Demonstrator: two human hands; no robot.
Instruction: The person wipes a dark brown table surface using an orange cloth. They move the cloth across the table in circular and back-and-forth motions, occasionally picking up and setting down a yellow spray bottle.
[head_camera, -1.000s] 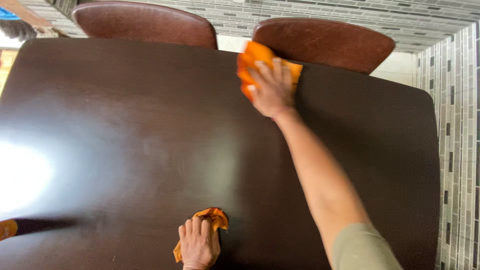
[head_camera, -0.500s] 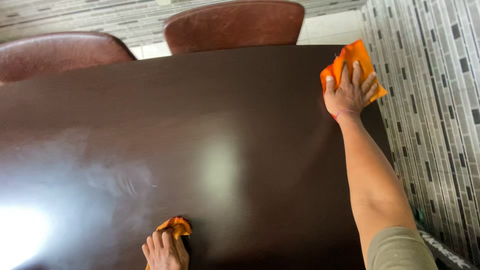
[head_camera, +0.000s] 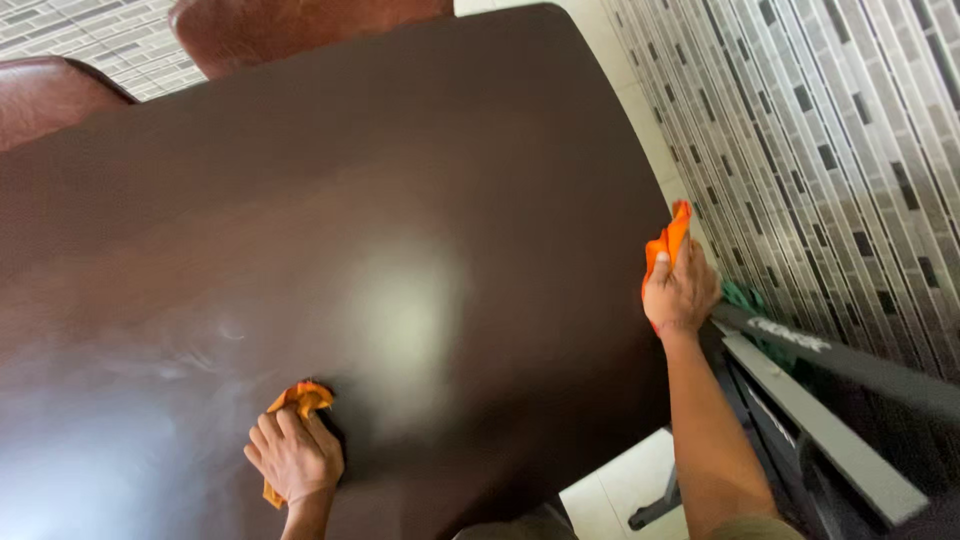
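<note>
A dark brown glossy table (head_camera: 420, 150) fills most of the view. My right hand (head_camera: 681, 292) grips an orange cloth (head_camera: 668, 240) against the table's right edge, with the cloth folded over the rim. My left hand (head_camera: 294, 457) lies flat near the front edge and presses a second, crumpled orange cloth (head_camera: 300, 397) onto the tabletop; most of that cloth is hidden under the palm.
Two brown leather chairs (head_camera: 290, 25) (head_camera: 45, 90) stand at the far side. A grey mosaic-tiled wall (head_camera: 830, 140) runs along the right. A black and grey metal frame (head_camera: 820, 400) stands between table and wall, over pale floor tiles (head_camera: 625, 490).
My right hand has slid the cloth from the far right corner down along the table's right edge toward me. My left hand has stayed pressed on its cloth. The view has swung right.
</note>
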